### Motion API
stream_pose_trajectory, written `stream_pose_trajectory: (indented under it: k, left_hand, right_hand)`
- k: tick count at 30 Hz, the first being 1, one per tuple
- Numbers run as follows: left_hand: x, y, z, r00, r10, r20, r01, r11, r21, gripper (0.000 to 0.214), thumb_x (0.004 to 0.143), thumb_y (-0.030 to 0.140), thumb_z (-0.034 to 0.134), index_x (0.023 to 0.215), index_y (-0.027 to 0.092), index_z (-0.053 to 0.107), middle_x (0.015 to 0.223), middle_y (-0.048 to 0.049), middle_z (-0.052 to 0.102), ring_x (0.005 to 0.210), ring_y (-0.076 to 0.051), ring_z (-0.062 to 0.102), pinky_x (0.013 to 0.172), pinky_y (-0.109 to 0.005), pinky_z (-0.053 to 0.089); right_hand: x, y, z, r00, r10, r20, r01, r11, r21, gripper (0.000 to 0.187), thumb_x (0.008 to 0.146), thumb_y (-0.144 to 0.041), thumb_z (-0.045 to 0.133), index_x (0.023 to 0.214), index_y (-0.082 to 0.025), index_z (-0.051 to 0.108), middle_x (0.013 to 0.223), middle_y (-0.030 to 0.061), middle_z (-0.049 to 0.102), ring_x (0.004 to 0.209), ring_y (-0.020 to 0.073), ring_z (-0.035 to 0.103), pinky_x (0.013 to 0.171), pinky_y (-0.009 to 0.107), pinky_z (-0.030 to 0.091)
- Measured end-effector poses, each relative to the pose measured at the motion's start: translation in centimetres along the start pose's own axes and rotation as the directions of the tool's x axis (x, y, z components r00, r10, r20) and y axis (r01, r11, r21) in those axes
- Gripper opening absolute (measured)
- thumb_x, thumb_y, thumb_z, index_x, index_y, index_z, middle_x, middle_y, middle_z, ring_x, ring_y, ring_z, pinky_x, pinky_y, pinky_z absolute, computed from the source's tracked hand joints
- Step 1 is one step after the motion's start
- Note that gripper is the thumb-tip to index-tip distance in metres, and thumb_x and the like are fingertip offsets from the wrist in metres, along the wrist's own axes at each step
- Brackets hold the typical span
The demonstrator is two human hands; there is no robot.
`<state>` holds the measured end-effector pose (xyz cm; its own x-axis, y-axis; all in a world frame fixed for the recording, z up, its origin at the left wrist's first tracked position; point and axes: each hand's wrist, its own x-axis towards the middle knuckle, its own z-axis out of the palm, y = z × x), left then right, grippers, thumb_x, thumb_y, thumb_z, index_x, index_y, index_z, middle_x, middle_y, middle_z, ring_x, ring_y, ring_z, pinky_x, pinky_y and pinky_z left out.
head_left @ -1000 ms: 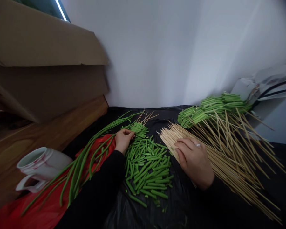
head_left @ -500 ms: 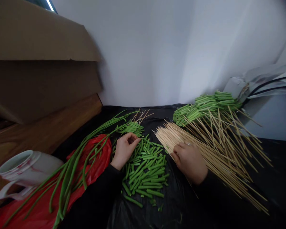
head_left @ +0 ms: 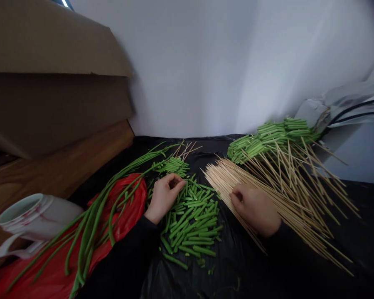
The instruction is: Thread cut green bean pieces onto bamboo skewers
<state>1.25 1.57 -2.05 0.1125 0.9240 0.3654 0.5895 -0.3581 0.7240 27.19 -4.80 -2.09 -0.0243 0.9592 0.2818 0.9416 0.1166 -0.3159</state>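
My left hand [head_left: 166, 195] is closed in a pinch above the left edge of a heap of cut green bean pieces [head_left: 195, 232]. Whatever sits between its thumb and finger is too small to make out. Over a fan of bamboo skewers [head_left: 220, 176], my right hand [head_left: 256, 207] has its fingers curled in, slightly smeared by motion. Its palm side is hidden, so I cannot tell whether a skewer is in it. Behind my left hand lie threaded bean pieces [head_left: 174, 166] with several skewer ends poking out.
Long whole beans [head_left: 93, 220] drape over a red plastic bag [head_left: 131, 216] at left, beside a white pitcher [head_left: 50, 218]. A cardboard box [head_left: 59, 95] stands behind. At right, beans on skewers [head_left: 274, 137] are stacked near the wall. Black plastic sheeting [head_left: 230, 265] lies underneath.
My right hand has shifted slightly right across the skewers, its fingers now more curled. The left hand keeps nearly the same place and pinch. The view has tilted a little.
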Motion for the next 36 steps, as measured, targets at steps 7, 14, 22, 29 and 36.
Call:
stream_pose_trajectory:
  k: [7, 14, 22, 29, 36]
  left_hand:
    - [-0.2, 1.1, -0.2, 0.948, 0.163, 0.274, -0.158, 0.987, -0.039, 0.021, 0.083, 0.036, 0.062, 0.078, 0.019, 0.071, 0.079, -0.0029, 0.068, 0.076, -0.016, 0.06, 0.073, -0.026, 0.042]
    - [-0.8, 1.7, -0.3, 0.838, 0.256, 0.483, -0.342, 0.935, 0.098, 0.021, 0.072, 0.04, 0.075, 0.083, 0.022, 0.071, 0.087, -0.0032, 0.064, 0.089, -0.02, 0.056, 0.081, -0.031, 0.041]
    - [-1.5, 2.7, -0.3, 0.792, 0.328, 0.515, -0.514, 0.813, 0.274, 0.014, 0.084, 0.032, 0.063, 0.09, 0.022, 0.07, 0.089, -0.005, 0.061, 0.091, -0.021, 0.051, 0.083, -0.034, 0.04]
    - [-1.7, 2.7, 0.1, 0.845, 0.357, 0.397, -0.452, 0.875, 0.173, 0.015, 0.086, 0.024, 0.057, 0.09, 0.02, 0.071, 0.091, -0.0077, 0.065, 0.091, -0.021, 0.056, 0.085, -0.034, 0.043]
    - [-1.3, 2.4, 0.8, 0.983, -0.044, 0.176, 0.111, 0.913, -0.393, 0.019, 0.077, 0.032, 0.069, 0.088, 0.016, 0.071, 0.084, -0.0059, 0.072, 0.08, -0.019, 0.064, 0.079, -0.031, 0.047]
  right_hand:
    - [0.5, -0.9, -2.3, 0.991, 0.067, 0.118, -0.134, 0.605, 0.785, 0.026, 0.084, -0.046, 0.052, 0.077, -0.02, 0.054, 0.068, 0.0006, 0.062, 0.06, 0.0135, 0.057, 0.06, 0.029, 0.045]
    - [0.3, -1.4, -2.9, 0.975, 0.076, 0.21, -0.223, 0.405, 0.887, 0.032, 0.084, -0.047, 0.056, 0.1, -0.019, 0.054, 0.065, -0.0051, 0.054, 0.05, 0.0082, 0.045, 0.046, 0.022, 0.034]
    - [-0.9, -2.6, -2.6, 0.999, -0.039, -0.01, 0.038, 0.826, 0.563, 0.038, 0.096, -0.048, 0.033, 0.109, -0.022, 0.059, 0.068, -0.0012, 0.059, 0.061, 0.0145, 0.055, 0.059, 0.027, 0.038]
    - [-1.9, -2.8, -1.2, 0.972, -0.195, -0.131, 0.219, 0.955, 0.201, 0.03, 0.098, -0.03, 0.031, 0.105, -0.024, 0.06, 0.083, 0.0032, 0.066, 0.069, 0.0154, 0.06, 0.061, 0.027, 0.039]
    - [-2.2, -2.5, -0.3, 0.898, -0.278, -0.34, 0.301, 0.954, 0.016, 0.034, 0.095, -0.022, 0.039, 0.124, -0.021, 0.058, 0.086, 0.005, 0.067, 0.072, 0.0146, 0.062, 0.066, 0.025, 0.042]
